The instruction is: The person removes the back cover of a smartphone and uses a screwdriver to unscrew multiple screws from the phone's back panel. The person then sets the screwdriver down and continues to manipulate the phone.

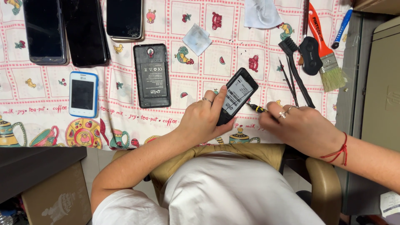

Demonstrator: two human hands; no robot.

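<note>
Head view, looking straight down at table edge covered by patterned tablecloth (200, 46) with pink grid, fruit, animals and teapots. Left hand (203, 121) closed around lower half of small black phone (236, 96), back cover off, white label showing in open back, phone tilted with top end toward upper right, raised just above cloth near front edge of table. Thumb lying along phone's left side, ring on one finger. Right hand (302, 127) just to the right of phone, fingers pinched shut on small screwdriver (256, 108) with yellow-and-black shaft, tip touching or almost touching phone's right edge; exact contact point not resolvable. Rings on right hand, red string bracelet (338, 151) at wrist. Further left on cloth: black phone with back open (151, 75) lying flat, battery visible; small white-and-blue phone (83, 94) face up; three larger dark phones (66, 31) in a row at top edge, screens off. Two pale wipes (197, 39) near top centre, one partly cut off by frame. To the right of held phone: black anti-static brush (296, 71), thin tweezers (287, 81) beside it, paintbrush with orange handle (327, 50), blue pen-like tool (342, 27) at table corner. Below: white shirt, tan chair back, brown box at lower left.
</note>
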